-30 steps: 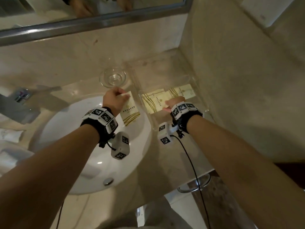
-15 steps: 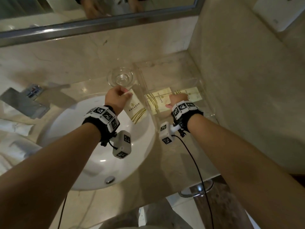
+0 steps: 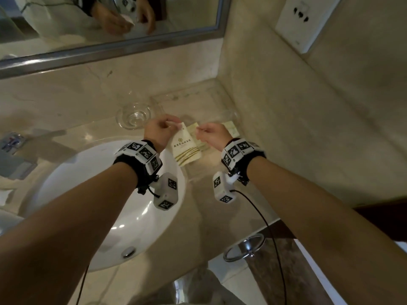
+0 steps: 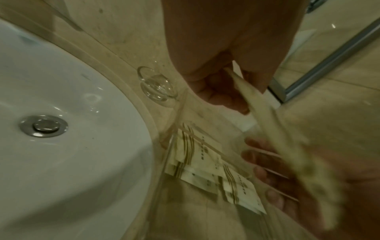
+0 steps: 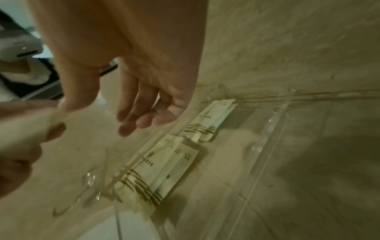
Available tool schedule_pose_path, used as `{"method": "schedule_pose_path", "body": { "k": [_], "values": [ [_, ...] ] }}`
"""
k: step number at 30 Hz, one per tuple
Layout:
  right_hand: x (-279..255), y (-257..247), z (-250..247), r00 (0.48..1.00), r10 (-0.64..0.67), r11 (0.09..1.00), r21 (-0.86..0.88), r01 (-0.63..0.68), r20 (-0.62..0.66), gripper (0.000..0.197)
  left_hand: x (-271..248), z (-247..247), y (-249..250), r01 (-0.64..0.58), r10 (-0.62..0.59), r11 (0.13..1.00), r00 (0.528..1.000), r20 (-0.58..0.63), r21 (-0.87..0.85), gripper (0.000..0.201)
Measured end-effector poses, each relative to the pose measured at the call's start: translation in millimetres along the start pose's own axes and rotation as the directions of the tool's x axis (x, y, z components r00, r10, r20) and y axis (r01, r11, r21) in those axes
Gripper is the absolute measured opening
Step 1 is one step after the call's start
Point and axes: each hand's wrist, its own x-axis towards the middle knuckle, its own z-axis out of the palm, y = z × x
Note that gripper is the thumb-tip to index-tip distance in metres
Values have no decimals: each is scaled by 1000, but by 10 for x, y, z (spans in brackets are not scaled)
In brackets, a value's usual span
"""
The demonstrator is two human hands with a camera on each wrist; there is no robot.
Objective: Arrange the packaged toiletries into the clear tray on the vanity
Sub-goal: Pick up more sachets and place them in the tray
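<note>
The left hand point(image 3: 159, 132) pinches the top edge of a packet point(image 3: 186, 147) between thumb and fingers, at the centre of the head view; the packet hangs below the pinch, above the near left part of the tray point(image 5: 273, 116). The right hand point(image 3: 212, 134) meets the same top edge from the right; in the right wrist view its thumb and forefinger close toward that edge at the left of the frame, while its other fingers point(image 5: 141, 112) hang loose, but whether the pinch is complete cannot be told. Several packets point(image 5: 164, 159) already lie flat in the tray, overlapping along its left wall. Risks: the grip covers only a narrow edge, so the packet may slip during the handover and land in the sink point(image 3: 105, 194), at lower left of the head view. The tray walls are clear and hard to see; a low approach may catch the packet on the rim. Setting down carelessly may disturb the overlapping packets. The glass dish point(image 3: 134, 115), just left of the tray, may be knocked by the left hand.
</note>
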Motion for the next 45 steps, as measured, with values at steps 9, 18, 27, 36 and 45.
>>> {"method": "schedule_pose_path", "body": {
  "k": [9, 18, 27, 36, 45],
  "values": [
    [-88, 80, -304, 975, 60, 988, 126, -88, 216, 8, -11, 409, 164, 26, -25, 999, 998, 59, -18, 28],
    [-44, 332, -686, 870, 480, 698, 651, -299, -115, 44, 57, 513, 43, 110, -109, 994, 987, 114, 3, 47],
    [297, 509, -621, 814, 578, 638, 653, -409, -56, 38, 177, 412, -144, 166, -164, 985, 985, 56, -46, 12],
    [615, 539, -515, 840, 542, 668, 620, -412, -26, 8, 279, 267, -230, 181, -181, 983, 984, 1, -18, 17],
    [678, 624, -543, 825, 507, 853, 284, -439, -249, 46, 247, 144, -200, 173, -173, 985, 985, -13, 14, 16]
  ]
}}
